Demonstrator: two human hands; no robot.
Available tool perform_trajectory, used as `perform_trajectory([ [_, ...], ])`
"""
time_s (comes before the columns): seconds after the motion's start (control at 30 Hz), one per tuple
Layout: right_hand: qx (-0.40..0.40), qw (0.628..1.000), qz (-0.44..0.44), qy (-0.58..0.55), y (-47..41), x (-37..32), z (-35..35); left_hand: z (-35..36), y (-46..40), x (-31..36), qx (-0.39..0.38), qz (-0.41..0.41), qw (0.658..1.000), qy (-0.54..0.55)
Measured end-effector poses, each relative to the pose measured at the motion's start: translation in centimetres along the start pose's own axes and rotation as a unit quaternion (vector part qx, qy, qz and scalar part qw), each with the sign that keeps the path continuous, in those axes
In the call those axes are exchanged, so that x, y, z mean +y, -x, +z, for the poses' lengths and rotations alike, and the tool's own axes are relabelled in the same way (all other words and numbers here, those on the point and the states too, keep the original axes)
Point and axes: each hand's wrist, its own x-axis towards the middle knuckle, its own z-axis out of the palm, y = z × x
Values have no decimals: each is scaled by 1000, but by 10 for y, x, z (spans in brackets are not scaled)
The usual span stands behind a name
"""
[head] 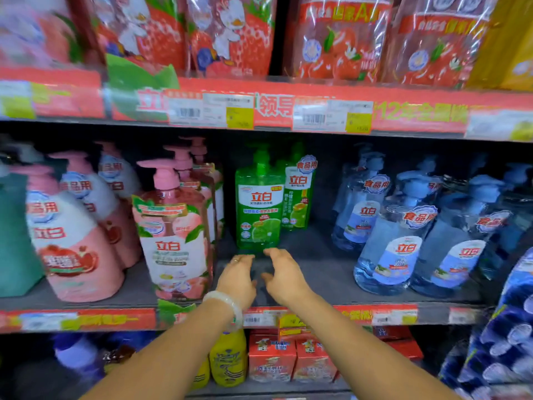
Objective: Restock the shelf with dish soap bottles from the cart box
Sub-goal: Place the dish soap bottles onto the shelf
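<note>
Store shelving fills the view; the middle grey shelf (323,264) carries pump bottles of dish soap behind a red price strip (288,111) on the shelf above. At 12 o'clock of the hands stands a green dish soap bottle (258,209), upright, with a second green bottle (300,194) just behind it at its 2 o'clock. Pink bottles (173,226) stand at 9 o'clock, clear blue bottles (395,241) at 3 o'clock. Left hand (238,277) — ring and pale bangle (227,306) visible — reaches over the bare shelf, fingers relaxed and slightly apart, holding nothing. Right hand (284,272) lies just beside it, fingers spread and loosely curved, fingertips near the green bottle's base; contact cannot be told — motion blur. Cart box not in view.
</note>
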Motion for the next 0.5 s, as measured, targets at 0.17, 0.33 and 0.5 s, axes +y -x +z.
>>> perform_trajectory([
  [0.17,-46,993,-67,90,48,-25,32,-16,64,-16,-15,-7,997,-74],
  [0.33,-112,970,-111,183,120,-38,91,-14,155,-52,-56,-44,956,-283],
  [0.5,-194,945,-160,208,177,-79,144,-29,253,-88,-96,-138,926,-337],
])
